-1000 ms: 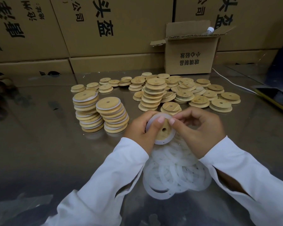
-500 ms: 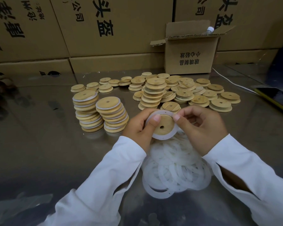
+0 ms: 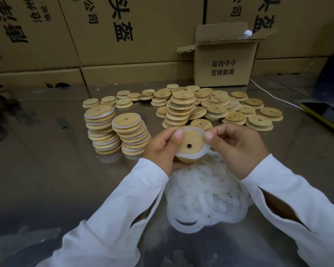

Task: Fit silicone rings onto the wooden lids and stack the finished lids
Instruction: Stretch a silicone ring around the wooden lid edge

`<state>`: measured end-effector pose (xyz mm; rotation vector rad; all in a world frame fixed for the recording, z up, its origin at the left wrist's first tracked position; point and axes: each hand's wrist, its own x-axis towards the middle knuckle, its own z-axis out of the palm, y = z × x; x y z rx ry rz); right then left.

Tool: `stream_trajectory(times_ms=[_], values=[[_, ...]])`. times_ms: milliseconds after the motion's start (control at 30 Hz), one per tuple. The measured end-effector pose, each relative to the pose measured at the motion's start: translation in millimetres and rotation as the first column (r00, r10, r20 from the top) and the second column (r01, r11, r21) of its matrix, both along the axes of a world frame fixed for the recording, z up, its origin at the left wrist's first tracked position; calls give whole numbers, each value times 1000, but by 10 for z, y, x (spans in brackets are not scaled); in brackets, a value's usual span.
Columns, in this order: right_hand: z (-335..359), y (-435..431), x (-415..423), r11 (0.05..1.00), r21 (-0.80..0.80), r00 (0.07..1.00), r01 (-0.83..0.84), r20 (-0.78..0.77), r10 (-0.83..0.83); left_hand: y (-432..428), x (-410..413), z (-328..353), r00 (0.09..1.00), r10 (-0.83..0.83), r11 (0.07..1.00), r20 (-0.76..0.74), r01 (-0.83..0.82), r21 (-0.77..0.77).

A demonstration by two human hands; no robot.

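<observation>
A round wooden lid (image 3: pixel 191 143) with a small centre hole is held tilted above the table between both hands. My left hand (image 3: pixel 160 149) grips its left edge, thumb on top. My right hand (image 3: pixel 237 147) pinches the white silicone ring (image 3: pixel 189 155) at the lid's right edge; the ring lies around the lid's rim. Below my hands is a loose heap of white silicone rings (image 3: pixel 206 201). Two stacks of ringed lids (image 3: pixel 116 132) stand to the left. Bare wooden lids (image 3: pixel 216 108), some stacked, spread across the table behind.
An open small cardboard box (image 3: pixel 224 68) with a bottle in it stands at the back right. Large cartons (image 3: pixel 123 31) wall off the back. A white cable (image 3: pixel 274 97) and a dark yellow-edged device (image 3: pixel 324 116) lie at the right on the shiny table (image 3: pixel 46 170).
The lid has turned to face up more, showing its centre hole. My thumbs have moved apart along the rim, and the ring now lies further around the lid.
</observation>
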<state>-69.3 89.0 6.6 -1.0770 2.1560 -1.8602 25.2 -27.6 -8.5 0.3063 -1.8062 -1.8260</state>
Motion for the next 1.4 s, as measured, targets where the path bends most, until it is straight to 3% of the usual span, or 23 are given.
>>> stream_trajectory(times_ms=[233, 833, 1200, 1400], values=[[51, -9, 35, 997, -67, 993, -33, 110, 41, -44, -9, -14, 998, -51, 994, -26, 53, 101], [71, 4, 44, 998, -4, 997, -66, 30, 66, -57, -46, -18, 997, -21, 945, -73, 44, 325], [44, -17, 64, 1000, 28, 1000, 5, -27, -4, -33, -65, -38, 992, 49, 961, -118, -14, 277], [45, -25, 73, 1000, 27, 1000, -3, -25, 4, -13, -78, -32, 988, 62, 931, -143, -5, 366]])
